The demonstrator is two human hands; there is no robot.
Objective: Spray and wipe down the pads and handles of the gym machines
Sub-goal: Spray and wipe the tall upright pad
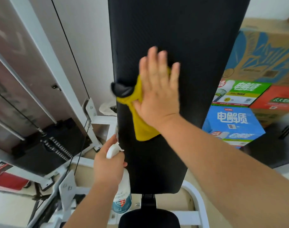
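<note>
A long black back pad [176, 30] of a gym machine runs up the middle of the view. My right hand [158, 89] lies flat on it, fingers spread, pressing a yellow cloth [140, 120] against the pad. The hand looks motion-blurred. My left hand [107, 167] grips a white spray bottle [122, 195] by its neck, beside the pad's lower left edge. A small black seat pad [148, 218] sits below the back pad.
The machine's white steel frame [46, 51], cables and a black weight stack [58, 145] stand at the left. Stacked cardboard boxes [232, 122] in blue, green and red fill the right side. A black knob [120, 89] sticks out at the pad's left edge.
</note>
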